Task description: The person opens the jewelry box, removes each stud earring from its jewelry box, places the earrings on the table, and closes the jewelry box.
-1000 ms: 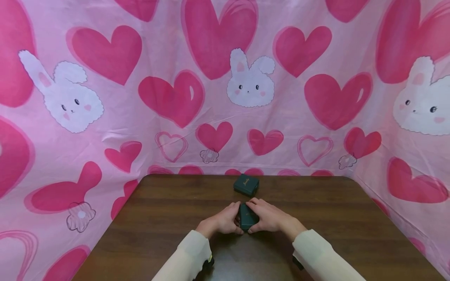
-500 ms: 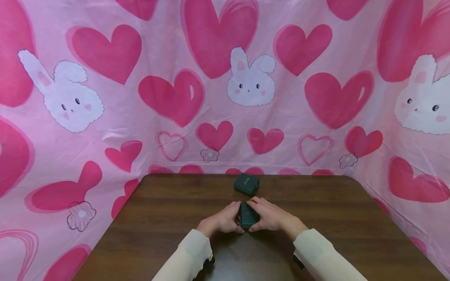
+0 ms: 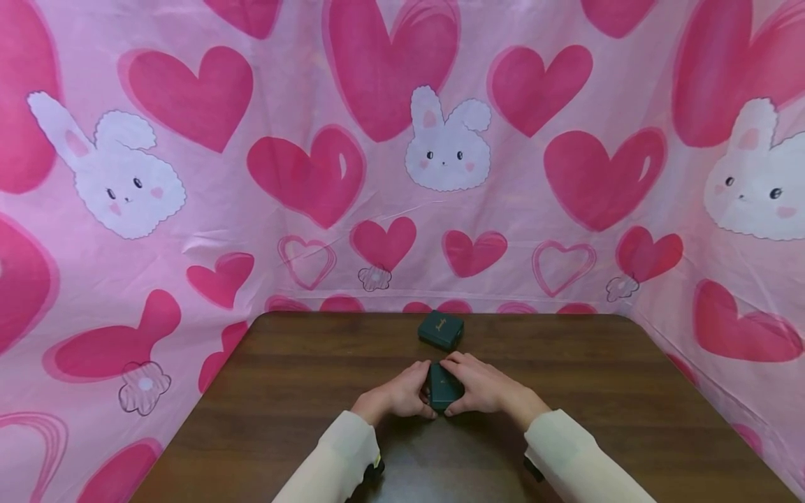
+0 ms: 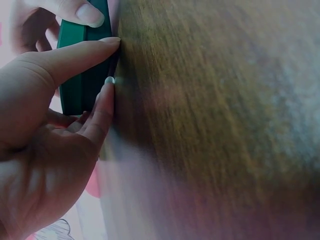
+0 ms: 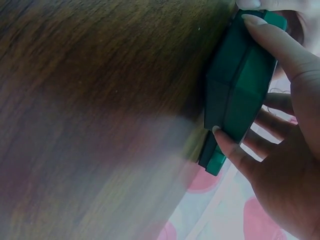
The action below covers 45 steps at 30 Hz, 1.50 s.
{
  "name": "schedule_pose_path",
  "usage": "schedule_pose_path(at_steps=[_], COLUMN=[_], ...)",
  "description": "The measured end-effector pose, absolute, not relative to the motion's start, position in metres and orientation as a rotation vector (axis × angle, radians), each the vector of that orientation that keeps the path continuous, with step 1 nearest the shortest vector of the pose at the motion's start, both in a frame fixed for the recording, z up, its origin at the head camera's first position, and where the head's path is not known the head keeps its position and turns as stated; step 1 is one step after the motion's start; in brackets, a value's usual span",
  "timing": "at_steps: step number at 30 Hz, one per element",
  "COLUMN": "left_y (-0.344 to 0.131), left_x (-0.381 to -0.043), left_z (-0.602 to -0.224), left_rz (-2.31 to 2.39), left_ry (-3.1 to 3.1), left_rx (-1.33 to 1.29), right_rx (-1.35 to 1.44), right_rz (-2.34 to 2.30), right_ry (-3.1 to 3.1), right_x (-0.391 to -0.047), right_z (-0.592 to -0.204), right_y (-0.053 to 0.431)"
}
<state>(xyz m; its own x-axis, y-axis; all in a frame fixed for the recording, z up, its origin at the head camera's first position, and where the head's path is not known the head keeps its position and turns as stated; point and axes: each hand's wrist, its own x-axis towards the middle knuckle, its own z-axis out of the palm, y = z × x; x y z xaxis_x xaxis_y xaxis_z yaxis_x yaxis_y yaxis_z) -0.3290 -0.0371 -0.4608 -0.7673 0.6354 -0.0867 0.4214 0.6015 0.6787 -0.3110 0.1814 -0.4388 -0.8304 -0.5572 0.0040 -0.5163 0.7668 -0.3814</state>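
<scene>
A small dark green box (image 3: pixel 444 386) with a tiny gold mark on its lid rests on the wooden table between both hands. On its left side, my left hand (image 3: pixel 404 392) grips it, the thumb on the side facing me. My right hand (image 3: pixel 484 388) holds the right side with thumb and fingers curled round it. A seam between lid and base runs along the green box (image 5: pixel 241 80) in the right wrist view. The left wrist view shows the left thumb (image 4: pixel 82 57) lying across the box's side. Beyond the hands sits a second dark green box (image 3: pixel 441 330) with gold lettering.
The brown wooden table (image 3: pixel 302 363) ends at the back just behind the second box. A pink cloth (image 3: pixel 390 195) printed with hearts and rabbits hangs behind the table and along both sides.
</scene>
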Motion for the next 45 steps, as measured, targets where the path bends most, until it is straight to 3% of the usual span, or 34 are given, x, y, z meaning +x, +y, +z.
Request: schedule_pose_path(at_steps=[45], left_y=[-0.0394], left_x=[-0.3321], left_z=[-0.4655], left_rz=[1.069], left_ry=[2.468], left_rx=[0.807], right_rx=[-0.807], right_rz=[-0.572], right_ry=[2.87], right_x=[-0.3118], right_z=[-0.4293], right_y=[0.1867])
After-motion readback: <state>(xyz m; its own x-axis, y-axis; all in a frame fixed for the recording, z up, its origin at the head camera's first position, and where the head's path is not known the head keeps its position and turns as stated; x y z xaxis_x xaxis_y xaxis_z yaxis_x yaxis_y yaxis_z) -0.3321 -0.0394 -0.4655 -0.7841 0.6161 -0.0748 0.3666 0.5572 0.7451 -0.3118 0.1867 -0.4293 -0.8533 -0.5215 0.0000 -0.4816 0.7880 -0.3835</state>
